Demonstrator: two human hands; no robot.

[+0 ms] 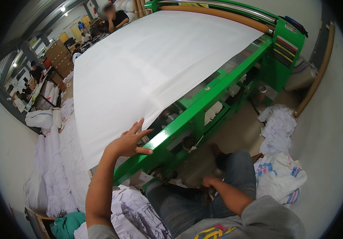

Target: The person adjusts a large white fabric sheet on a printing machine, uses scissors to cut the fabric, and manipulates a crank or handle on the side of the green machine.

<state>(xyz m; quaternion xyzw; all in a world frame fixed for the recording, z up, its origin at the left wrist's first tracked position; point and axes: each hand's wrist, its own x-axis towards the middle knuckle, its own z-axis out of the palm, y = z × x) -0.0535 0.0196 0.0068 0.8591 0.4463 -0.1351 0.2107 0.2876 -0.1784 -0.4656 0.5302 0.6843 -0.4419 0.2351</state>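
A wide sheet of white fabric point(139, 63) stretches over the bed of a green machine point(203, 107), running from a large roller point(215, 14) at the far end. My left hand point(127, 142) is open, its fingers spread at the near edge of the sheet. Its fingertips reach over the cloth, and the thumb rests by the green rail. Down between my knees is my right hand point(209, 182), its fingers curled in. What it holds, if anything, is hidden.
White cloth point(133, 213) is heaped beside my legs. Rolls of white fabric point(52, 167) line the left wall. At right lie crumpled cloth point(279, 125) and a white sack point(281, 175). A person point(115, 18) leans at the machine's far side; others work farther back.
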